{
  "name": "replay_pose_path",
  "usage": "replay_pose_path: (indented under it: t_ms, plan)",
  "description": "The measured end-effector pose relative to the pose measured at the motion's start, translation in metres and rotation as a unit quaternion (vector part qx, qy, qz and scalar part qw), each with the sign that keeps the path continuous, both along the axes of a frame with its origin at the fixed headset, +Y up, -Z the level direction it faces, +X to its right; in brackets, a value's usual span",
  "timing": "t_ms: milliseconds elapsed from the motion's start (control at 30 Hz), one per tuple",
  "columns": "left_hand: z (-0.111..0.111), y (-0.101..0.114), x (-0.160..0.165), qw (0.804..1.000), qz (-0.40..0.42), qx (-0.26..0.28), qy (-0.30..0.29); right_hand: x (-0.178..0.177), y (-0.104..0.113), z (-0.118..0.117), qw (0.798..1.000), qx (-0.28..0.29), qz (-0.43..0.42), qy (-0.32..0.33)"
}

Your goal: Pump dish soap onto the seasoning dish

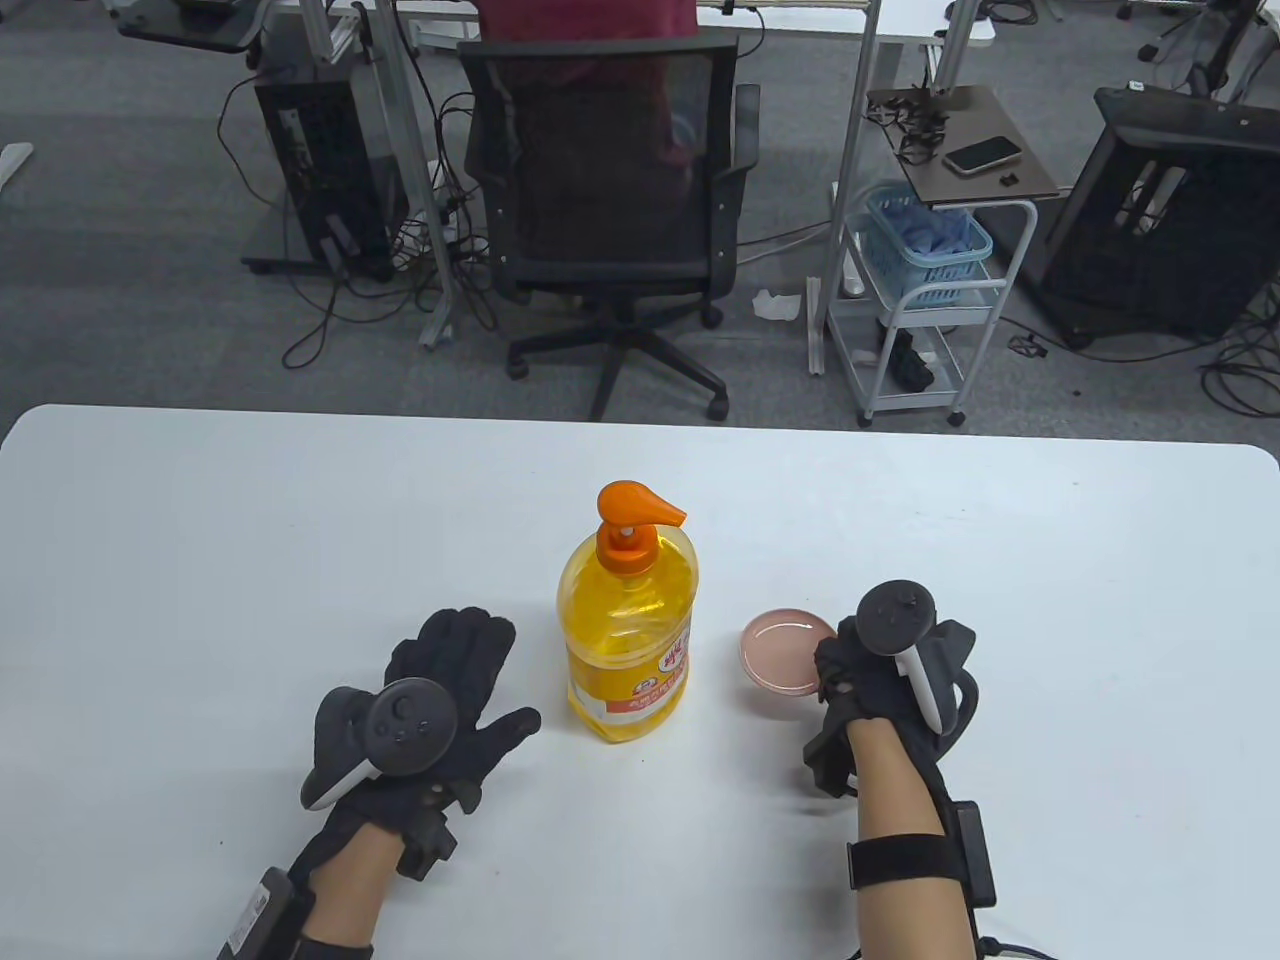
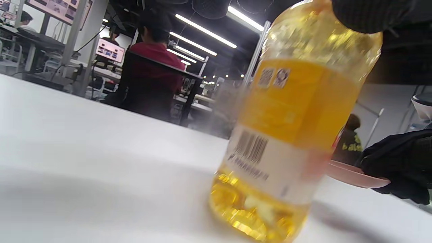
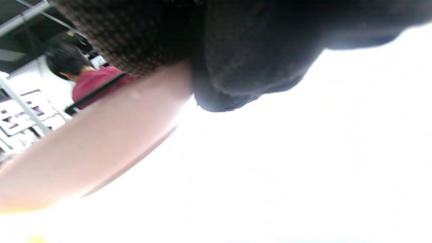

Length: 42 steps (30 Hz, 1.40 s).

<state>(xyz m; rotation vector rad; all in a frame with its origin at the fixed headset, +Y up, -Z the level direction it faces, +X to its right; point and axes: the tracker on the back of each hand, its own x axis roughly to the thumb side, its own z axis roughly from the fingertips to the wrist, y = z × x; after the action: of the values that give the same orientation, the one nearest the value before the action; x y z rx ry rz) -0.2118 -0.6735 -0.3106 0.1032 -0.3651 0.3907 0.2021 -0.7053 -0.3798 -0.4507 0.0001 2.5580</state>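
Observation:
A yellow dish soap bottle (image 1: 628,650) with an orange pump (image 1: 635,508) stands upright mid-table, its spout pointing right. A small pink seasoning dish (image 1: 782,652) sits just right of it. My right hand (image 1: 832,672) grips the dish's right edge with curled fingers; the right wrist view shows the dish (image 3: 91,148) under my gloved fingers (image 3: 243,67). My left hand (image 1: 480,680) lies open with spread fingers on the table left of the bottle, not touching it. The left wrist view shows the bottle (image 2: 290,135) close up, with the dish (image 2: 351,173) behind it.
The white table (image 1: 200,560) stretches wide to both sides. Beyond its far edge stand an office chair (image 1: 610,200) and a white cart (image 1: 930,300) on the floor.

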Motion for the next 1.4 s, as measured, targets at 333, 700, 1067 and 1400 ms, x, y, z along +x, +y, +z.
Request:
replay_pose_path:
  t_ms: [333,700,1067,1400]
  plan:
    - [-0.019,0.099,0.049,0.994,0.084,0.045,-0.046,-0.040,0.125,0.026,0.990,0.100,-0.047,0.085]
    - [-0.052,0.110,0.081,0.989,0.119,-0.024,-0.089,-0.064,0.163,0.025,0.989,0.108,-0.043,0.090]
    - [-0.047,0.113,0.079,0.990,0.119,0.012,-0.079,-0.065,0.170,0.024,0.988,0.103,-0.054,0.098]
    - [-0.043,0.111,0.084,0.995,0.084,0.009,-0.062,-0.068,0.173,0.026,0.989,0.101,-0.044,0.099]
